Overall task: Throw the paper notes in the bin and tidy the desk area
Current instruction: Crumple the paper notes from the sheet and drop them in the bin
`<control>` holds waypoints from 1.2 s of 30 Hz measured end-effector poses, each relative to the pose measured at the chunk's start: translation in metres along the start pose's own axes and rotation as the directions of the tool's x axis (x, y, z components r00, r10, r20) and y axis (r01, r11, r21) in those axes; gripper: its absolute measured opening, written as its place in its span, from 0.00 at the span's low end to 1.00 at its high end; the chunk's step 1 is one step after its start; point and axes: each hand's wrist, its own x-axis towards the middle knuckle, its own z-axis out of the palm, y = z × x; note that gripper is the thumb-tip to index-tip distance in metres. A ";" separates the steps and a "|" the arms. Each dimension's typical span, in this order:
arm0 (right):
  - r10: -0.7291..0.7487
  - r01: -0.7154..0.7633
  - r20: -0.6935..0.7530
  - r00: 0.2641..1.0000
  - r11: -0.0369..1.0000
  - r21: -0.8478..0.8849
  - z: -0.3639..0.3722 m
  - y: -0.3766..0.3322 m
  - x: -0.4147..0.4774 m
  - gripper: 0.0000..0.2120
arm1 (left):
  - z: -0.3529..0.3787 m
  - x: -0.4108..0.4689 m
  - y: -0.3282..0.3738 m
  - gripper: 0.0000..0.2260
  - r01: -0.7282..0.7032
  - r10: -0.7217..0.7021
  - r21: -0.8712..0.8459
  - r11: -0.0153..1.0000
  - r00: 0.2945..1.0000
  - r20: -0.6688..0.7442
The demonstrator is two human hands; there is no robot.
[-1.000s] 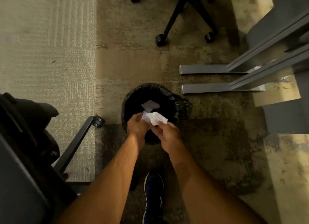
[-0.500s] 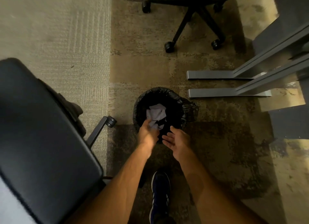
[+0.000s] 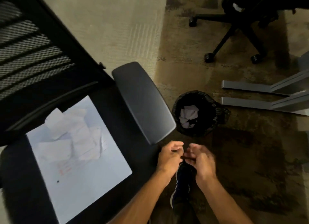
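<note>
A small round bin (image 3: 215,113) lined with a black bag stands on the carpet, with crumpled white paper (image 3: 189,115) inside it. Several more crumpled paper notes (image 3: 73,136) lie on a large white sheet (image 3: 87,182) on the seat of a black office chair at the left. My left hand (image 3: 169,155) and my right hand (image 3: 200,158) hover close together just short of the bin, above my shoe. Both hold nothing, with loosely curled fingers.
The black chair's armrest (image 3: 142,101) juts out between the seat and the bin. Its mesh back (image 3: 30,48) fills the upper left. A second wheeled chair base (image 3: 234,27) stands at the far right. Grey desk feet (image 3: 250,86) lie right of the bin.
The paper left my hands and dropped into the bin. Both hands pulled back from the bin towards me. My view swung left, bringing the chair seat with its papers into sight.
</note>
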 end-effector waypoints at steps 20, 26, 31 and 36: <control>-0.429 0.621 0.476 0.768 0.683 -0.385 0.153 0.035 -0.165 0.07 | -0.198 -0.131 -0.026 0.08 -0.277 0.139 -0.166 0.947 0.814 -0.564; -0.336 0.504 0.384 0.860 0.680 -0.533 0.208 0.045 -0.159 0.16 | -0.241 -0.106 -0.026 0.15 -0.218 0.112 -0.060 0.974 0.695 -0.710; -0.292 0.402 0.280 0.914 0.742 -0.537 0.239 0.048 -0.148 0.21 | -0.261 -0.076 -0.016 0.17 -0.143 0.070 -0.051 0.988 0.726 -0.684; -0.265 0.315 0.172 0.949 0.758 -0.571 0.265 0.047 -0.137 0.23 | -0.268 -0.059 -0.011 0.21 -0.052 0.048 0.013 0.999 0.755 -0.654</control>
